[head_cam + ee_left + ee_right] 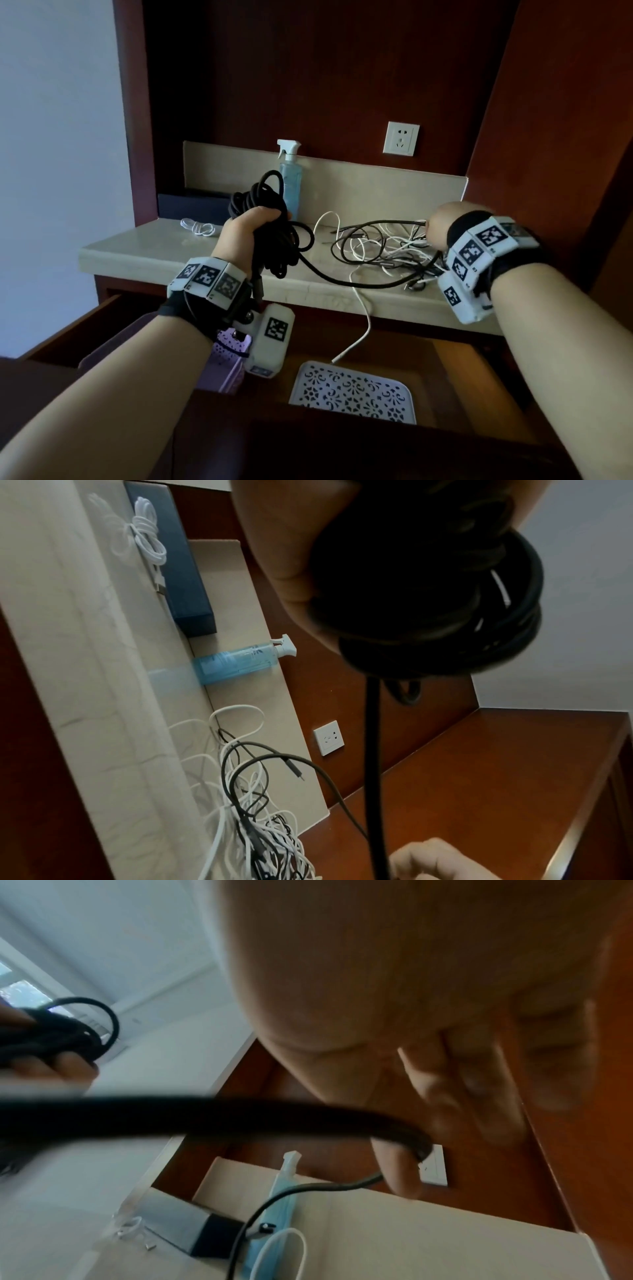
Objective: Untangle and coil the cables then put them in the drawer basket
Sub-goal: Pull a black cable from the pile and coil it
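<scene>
My left hand is raised above the stone counter and grips a bundled coil of thick black cable; the coil fills the left wrist view. Its free run sags to the counter and rises to my right hand, whose fingers curl round the black cable. A thinner dark cable also leads away from those fingertips. Beneath the right hand lies a tangle of white and dark cables. A white perforated basket sits in the open drawer below.
A coiled white cable lies at the counter's left beside a dark blue box. A blue spray bottle stands at the back, under a wall socket. A purple basket is in the drawer. One white cable hangs over the counter edge.
</scene>
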A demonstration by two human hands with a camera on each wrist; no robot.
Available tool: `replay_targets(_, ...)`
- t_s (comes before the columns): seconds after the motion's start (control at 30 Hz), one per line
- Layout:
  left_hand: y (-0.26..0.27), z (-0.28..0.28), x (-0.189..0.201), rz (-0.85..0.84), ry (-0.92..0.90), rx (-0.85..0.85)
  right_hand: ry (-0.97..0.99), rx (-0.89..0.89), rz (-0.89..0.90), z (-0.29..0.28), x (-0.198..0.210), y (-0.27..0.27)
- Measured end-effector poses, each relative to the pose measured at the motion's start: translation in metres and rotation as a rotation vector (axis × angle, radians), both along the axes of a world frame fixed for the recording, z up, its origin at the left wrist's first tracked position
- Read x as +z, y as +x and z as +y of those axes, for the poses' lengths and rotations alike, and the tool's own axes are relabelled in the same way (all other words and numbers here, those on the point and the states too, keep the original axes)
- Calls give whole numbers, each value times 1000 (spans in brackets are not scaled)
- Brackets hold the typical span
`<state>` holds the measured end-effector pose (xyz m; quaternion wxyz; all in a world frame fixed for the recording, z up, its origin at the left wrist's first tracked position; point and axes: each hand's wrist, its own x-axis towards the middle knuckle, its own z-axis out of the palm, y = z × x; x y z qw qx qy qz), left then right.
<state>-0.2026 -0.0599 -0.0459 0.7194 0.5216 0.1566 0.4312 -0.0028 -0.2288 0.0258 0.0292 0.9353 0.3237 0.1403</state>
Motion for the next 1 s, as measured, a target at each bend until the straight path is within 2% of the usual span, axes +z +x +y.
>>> replay_targets(0.07, -2, -5, -2, -12, -18, -13, -7, 21, -142, -4, -9, -17)
replay_targets(0.1, -5, -8, -1, -19, -18, -19, 45, 115, -151, -4, -13, -28)
replay_targets(0.13, -7, -9, -1, -29, -17, -25, 106, 237, -80, -3, -17, -41)
replay_targets(0.23, -17, -6, -1, -78, -19, -43, 238, 484, 373, -3, -37, -86)
replay_targets(0.3, -26, 1, 0, -131, -39, -41, 221, 539, 410, 0, -56, -104)
replay_targets(0.37, -35, 13, -1, -182, -69, -33, 210, 519, 415, 0, -74, -114)
replay_targets(0.47, -51, 36, -2, -201, -131, -1, 339, 547, 479, -2, -86, -122)
replay_targets(0.53, -57, 56, -6, -161, -116, 42, 460, 589, 412, 0, -88, -126)
replay_targets(0.63, -61, 69, -15, -72, -78, 62, 559, 710, 92, 13, -86, -136)
replay_targets(0.7, -60, 70, -21, -34, -52, 85, 589, 812, -9, 20, -81, -144)
replay_targets(0.77, -56, 65, -24, 24, 37, 67, 603, 905, 7, 26, -73, -152)
replay_targets(0.9, -49, 49, -28, 120, 211, -113, 580, 998, 57, 44, -51, -159)
replay_targets(1.0, -47, 39, -32, 76, 201, -285, 630, 1002, 86, 57, -37, -150)
